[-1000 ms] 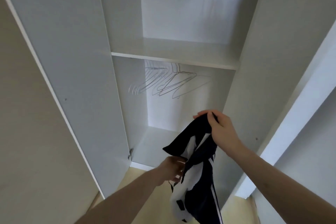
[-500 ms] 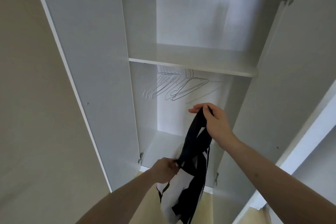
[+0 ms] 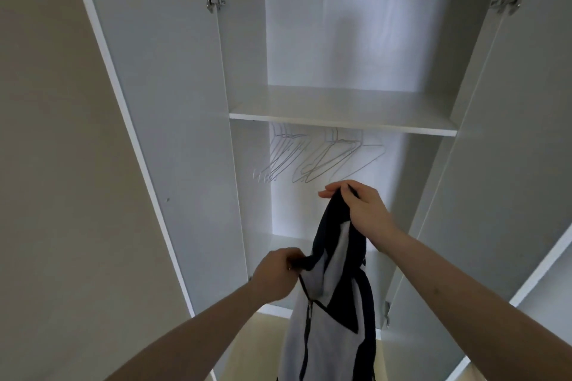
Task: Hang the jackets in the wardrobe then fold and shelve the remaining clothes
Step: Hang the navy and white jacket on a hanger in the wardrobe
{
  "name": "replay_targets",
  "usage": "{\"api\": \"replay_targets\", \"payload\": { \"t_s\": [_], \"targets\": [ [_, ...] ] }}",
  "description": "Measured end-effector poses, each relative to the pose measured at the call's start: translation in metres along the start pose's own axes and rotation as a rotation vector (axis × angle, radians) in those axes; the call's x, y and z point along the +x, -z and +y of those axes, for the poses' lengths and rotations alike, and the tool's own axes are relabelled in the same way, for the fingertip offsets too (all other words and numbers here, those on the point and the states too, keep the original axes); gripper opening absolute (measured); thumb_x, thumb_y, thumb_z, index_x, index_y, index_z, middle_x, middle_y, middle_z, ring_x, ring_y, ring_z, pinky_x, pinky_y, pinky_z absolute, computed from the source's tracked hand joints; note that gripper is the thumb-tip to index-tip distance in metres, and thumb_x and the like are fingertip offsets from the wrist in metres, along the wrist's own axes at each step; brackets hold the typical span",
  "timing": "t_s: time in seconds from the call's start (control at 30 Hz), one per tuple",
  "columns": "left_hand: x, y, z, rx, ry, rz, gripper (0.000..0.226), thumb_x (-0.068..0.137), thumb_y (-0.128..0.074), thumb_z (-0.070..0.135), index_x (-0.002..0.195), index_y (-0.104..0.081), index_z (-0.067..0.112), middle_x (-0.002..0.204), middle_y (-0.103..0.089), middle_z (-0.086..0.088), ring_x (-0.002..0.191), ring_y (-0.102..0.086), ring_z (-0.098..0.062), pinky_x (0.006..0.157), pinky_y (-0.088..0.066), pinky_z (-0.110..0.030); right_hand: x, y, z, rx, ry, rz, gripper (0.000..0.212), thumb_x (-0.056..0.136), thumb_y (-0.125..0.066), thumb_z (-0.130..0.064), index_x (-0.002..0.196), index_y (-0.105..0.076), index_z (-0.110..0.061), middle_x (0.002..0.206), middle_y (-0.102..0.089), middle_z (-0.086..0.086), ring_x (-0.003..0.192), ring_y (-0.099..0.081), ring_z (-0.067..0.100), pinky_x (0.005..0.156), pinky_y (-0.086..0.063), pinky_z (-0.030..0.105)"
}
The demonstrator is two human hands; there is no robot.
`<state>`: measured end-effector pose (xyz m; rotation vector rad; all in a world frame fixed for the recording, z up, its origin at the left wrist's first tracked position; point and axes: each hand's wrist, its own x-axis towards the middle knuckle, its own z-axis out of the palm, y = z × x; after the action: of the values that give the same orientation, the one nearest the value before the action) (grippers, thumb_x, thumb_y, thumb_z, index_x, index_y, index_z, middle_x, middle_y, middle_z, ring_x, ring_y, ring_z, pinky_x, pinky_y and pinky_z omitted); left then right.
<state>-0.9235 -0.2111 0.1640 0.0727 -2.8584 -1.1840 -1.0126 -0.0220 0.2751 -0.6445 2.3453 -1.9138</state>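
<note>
Position: head-worn, standing close before the open wardrobe (image 3: 340, 40)
Direction: forward and tilted upward, into the shelf (image 3: 340, 125) and hangers (image 3: 322, 161)
Nearness: both forearms stretch from the bottom edge
Views: only one

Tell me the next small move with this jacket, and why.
Probably free the right hand and lift a wire hanger off the rail: both hands grip the dark-and-white jacket, the left hand lower down, and no hanger is in it yet.
</note>
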Motion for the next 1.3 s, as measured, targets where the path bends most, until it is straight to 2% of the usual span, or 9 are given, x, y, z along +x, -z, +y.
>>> {"api": "replay_targets", "payload": {
  "t_s": [0.13, 0.3, 0.43, 0.53, 0.8, 1.0, 1.1, 1.17, 1.3],
  "targets": [
    [0.026, 0.034, -0.011, -0.311, 0.143, 0.119, 0.025, 0.104, -0.054, 0.02, 0.089, -0.07, 0.008, 0.08, -0.07, -0.009, 0.08, -0.066, -0.031, 0.072, -0.051, -0.034, 0.015, 0.012, 0.006, -0.085, 0.023, 0.1, 0.035, 0.108, -0.042, -0.022, 0.1, -0.076, -0.028, 0.099, -0.076, -0.019, 0.096, -0.067, -0.007, 0.077, -0.049, 0.004],
    [0.07, 0.072, 0.001, -0.488, 0.147, 0.242, 0.041, 0.106, -0.05, 0.035, 0.101, -0.071, 0.0, 0.093, -0.075, -0.02, 0.09, -0.072, -0.037, 0.08, -0.059, -0.049, 0.047, 0.033, 0.045, -0.342, -0.067, 0.103, 0.03, 0.107, -0.044, -0.023, 0.097, -0.072, -0.021, 0.095, -0.073, -0.005, 0.093, -0.067, 0.014, 0.084, -0.052, 0.03],
    [0.108, 0.084, 0.011, -0.435, 0.091, 0.244, 0.046, 0.107, -0.048, 0.036, 0.1, -0.069, -0.005, 0.091, -0.074, -0.022, 0.089, -0.071, -0.039, 0.079, -0.058, -0.049, 0.08, 0.032, 0.074, -0.359, -0.18, 0.059, 0.026, 0.104, -0.052, -0.034, 0.087, -0.071, -0.026, 0.086, -0.073, -0.009, 0.085, -0.067, 0.013, 0.067, -0.045, 0.018],
    [0.138, 0.088, 0.008, -0.414, 0.098, 0.258, 0.049, 0.107, -0.047, 0.036, 0.103, -0.066, -0.009, 0.093, -0.072, -0.028, 0.09, -0.069, -0.045, 0.081, -0.056, -0.058, 0.119, 0.031, 0.097, -0.257, -0.318, 0.006, 0.035, 0.097, -0.055, -0.057, 0.093, -0.075, -0.028, 0.089, -0.076, -0.011, 0.089, -0.07, 0.01, 0.074, -0.049, 0.02],
    [0.215, 0.088, -0.033, -0.239, 0.178, 0.317, 0.048, 0.106, -0.048, 0.037, 0.084, -0.065, -0.003, 0.074, -0.069, -0.02, 0.06, -0.064, -0.027, 0.064, -0.055, -0.048, 0.262, 0.042, 0.182, -0.069, -0.591, 0.039, 0.047, 0.1, -0.058, -0.047, 0.131, -0.057, -0.012, 0.11, -0.063, 0.003, 0.095, -0.062, 0.023, 0.079, -0.055, 0.037],
    [0.257, 0.092, -0.06, -0.184, 0.3, 0.347, 0.045, 0.106, -0.05, 0.033, 0.087, -0.064, -0.006, 0.077, -0.069, -0.023, 0.061, -0.06, -0.021, 0.065, -0.052, -0.043, 0.359, 0.047, 0.236, -0.051, -0.692, 0.154, 0.066, 0.1, -0.061, -0.038, 0.153, -0.037, -0.007, 0.131, -0.056, 0.016, 0.118, -0.056, 0.029, 0.091, -0.058, 0.042],
    [0.272, 0.092, -0.069, -0.135, 0.335, 0.364, 0.045, 0.106, -0.049, 0.031, 0.084, -0.061, -0.007, 0.078, -0.067, -0.025, 0.061, -0.052, -0.015, 0.062, -0.041, -0.033, 0.397, 0.042, 0.256, -0.051, -0.715, 0.193, 0.069, 0.1, -0.063, -0.034, 0.155, -0.034, -0.005, 0.142, -0.051, 0.017, 0.11, -0.055, 0.027, 0.096, -0.057, 0.045],
    [0.28, 0.091, -0.074, -0.12, 0.36, 0.378, 0.044, 0.106, -0.049, 0.03, 0.085, -0.061, -0.006, 0.077, -0.067, -0.024, 0.061, -0.052, -0.016, 0.063, -0.044, -0.037, 0.419, 0.038, 0.267, -0.047, -0.742, 0.216, 0.065, 0.1, -0.063, -0.031, 0.152, -0.037, -0.003, 0.136, -0.054, 0.019, 0.098, -0.055, 0.024, 0.093, -0.058, 0.043],
    [0.291, 0.091, -0.082, -0.153, 0.389, 0.395, 0.044, 0.106, -0.05, 0.031, 0.085, -0.062, -0.005, 0.075, -0.068, -0.023, 0.063, -0.06, -0.03, 0.072, -0.051, -0.05, 0.445, 0.031, 0.277, -0.054, -0.762, 0.195, 0.026, 0.102, -0.058, -0.026, 0.115, -0.055, -0.004, 0.086, -0.053, 0.011, 0.076, -0.057, 0.026, 0.081, -0.052, 0.039]
  ]
}}
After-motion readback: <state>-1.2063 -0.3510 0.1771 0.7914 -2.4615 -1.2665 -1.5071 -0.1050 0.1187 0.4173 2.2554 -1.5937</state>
